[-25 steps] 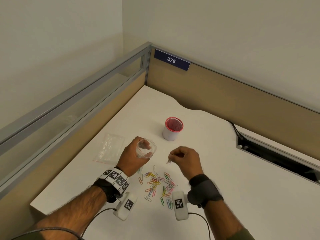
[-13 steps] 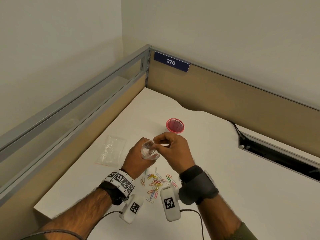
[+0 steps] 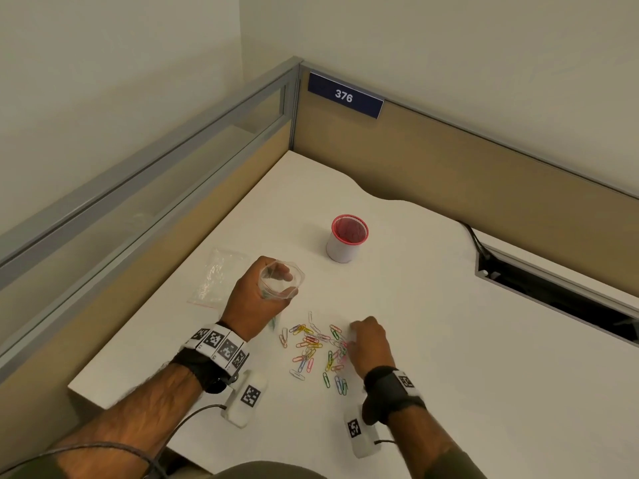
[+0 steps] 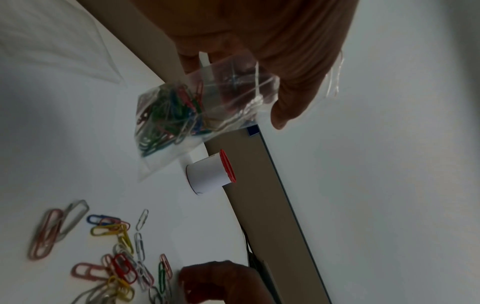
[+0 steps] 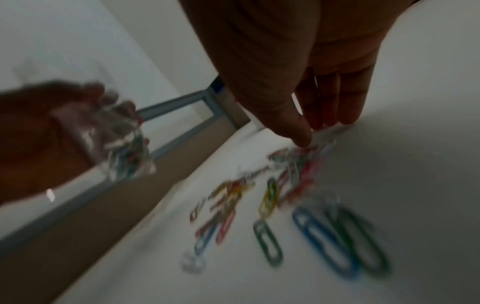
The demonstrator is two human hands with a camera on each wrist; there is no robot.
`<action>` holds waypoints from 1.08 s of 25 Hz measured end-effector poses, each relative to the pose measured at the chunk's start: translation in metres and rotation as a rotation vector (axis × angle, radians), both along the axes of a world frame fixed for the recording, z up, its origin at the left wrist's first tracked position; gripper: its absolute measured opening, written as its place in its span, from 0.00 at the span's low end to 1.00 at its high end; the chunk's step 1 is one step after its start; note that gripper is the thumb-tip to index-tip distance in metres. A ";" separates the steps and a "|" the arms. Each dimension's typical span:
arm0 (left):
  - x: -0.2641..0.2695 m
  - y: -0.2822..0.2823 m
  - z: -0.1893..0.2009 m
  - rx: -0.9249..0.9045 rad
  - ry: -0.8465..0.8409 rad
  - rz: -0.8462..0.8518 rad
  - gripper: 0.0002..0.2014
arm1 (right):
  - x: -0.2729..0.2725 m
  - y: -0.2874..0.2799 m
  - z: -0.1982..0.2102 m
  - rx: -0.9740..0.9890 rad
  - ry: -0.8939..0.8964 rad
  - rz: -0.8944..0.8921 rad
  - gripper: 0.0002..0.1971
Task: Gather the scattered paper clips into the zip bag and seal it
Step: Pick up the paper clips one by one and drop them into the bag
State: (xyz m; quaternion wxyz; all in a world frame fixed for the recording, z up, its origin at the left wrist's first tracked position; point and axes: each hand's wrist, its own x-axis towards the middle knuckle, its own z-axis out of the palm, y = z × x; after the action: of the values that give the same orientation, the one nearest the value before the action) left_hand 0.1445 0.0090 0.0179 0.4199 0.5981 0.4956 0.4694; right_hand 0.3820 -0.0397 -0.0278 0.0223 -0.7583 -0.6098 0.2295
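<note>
My left hand (image 3: 262, 295) grips a clear zip bag (image 3: 297, 275) above the desk, its mouth held open and facing up. Several coloured paper clips sit inside the bag (image 4: 168, 115). More coloured paper clips (image 3: 311, 344) lie scattered on the white desk (image 3: 432, 340) between my hands. My right hand (image 3: 352, 335) is down at the right side of that pile. Its fingers (image 5: 348, 98) point down, fairly straight, and the thumb tip touches the paper clips (image 5: 272, 195). The right wrist view is blurred, and I see no clip held between the fingers.
A white cup with a red rim (image 3: 345, 240) stands behind the clips. A second clear bag (image 3: 218, 278) lies flat to the left of my left hand. Partition walls (image 3: 449, 160) close the back and left. A cable slot (image 3: 553, 292) opens at the right.
My right hand carried a clip up to the bag's mouth, then came back down to the pile on the desk. The left hand has kept hold of the bag.
</note>
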 end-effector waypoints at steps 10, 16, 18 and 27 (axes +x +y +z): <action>-0.008 0.005 0.000 -0.011 0.001 0.017 0.17 | 0.019 -0.052 0.015 0.014 -0.022 0.438 0.20; -0.006 0.007 0.002 -0.024 -0.026 0.026 0.17 | -0.002 -0.051 0.007 -0.036 0.024 0.492 0.17; -0.004 0.007 0.004 -0.016 -0.031 0.016 0.16 | -0.011 -0.034 0.010 0.021 0.068 0.424 0.19; -0.012 0.007 0.005 -0.028 -0.042 0.053 0.17 | -0.069 -0.046 0.000 -0.024 0.157 0.612 0.18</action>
State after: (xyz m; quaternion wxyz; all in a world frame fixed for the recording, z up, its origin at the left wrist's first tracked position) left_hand 0.1324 0.0161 0.0231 0.4258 0.5690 0.5089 0.4858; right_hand 0.3129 -0.0856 -0.0281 -0.0098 -0.5197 -0.8033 0.2909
